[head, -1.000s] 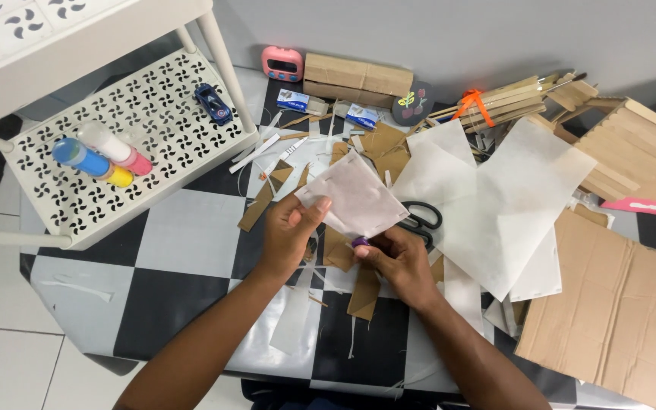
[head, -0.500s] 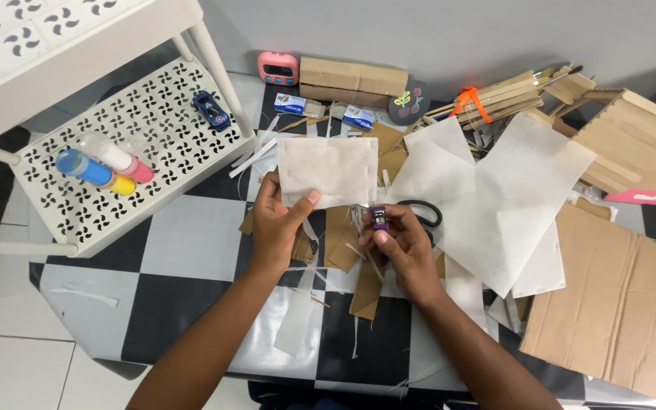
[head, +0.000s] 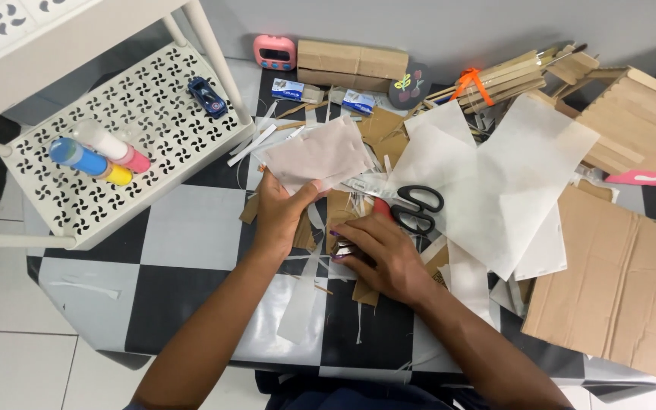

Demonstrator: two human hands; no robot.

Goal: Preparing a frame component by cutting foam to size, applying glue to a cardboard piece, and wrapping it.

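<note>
My left hand [head: 281, 216] holds a pale, pinkish sheet of paper [head: 319, 154] by its lower edge, lifted slightly over the checkered floor mat [head: 191, 228]. My right hand [head: 380, 257] rests low on cardboard scraps [head: 337, 209] and thin paper strips, fingers curled toward a small item I cannot make out. Black-handled scissors [head: 413, 206] lie just beyond my right hand, partly on the white paper.
A white perforated shelf [head: 153, 114] at the left carries paint bottles [head: 96, 156] and a blue toy car [head: 207, 96]. Large white sheets [head: 510, 175], a big cardboard sheet [head: 624, 281], wooden sticks [head: 495, 76], a cardboard box [head: 352, 62] and a pink timer [head: 275, 52] surround the work spot.
My left hand has turned and lowered the pale sheet toward the left. My right hand dropped from beside the sheet down onto the scraps near the scissors.
</note>
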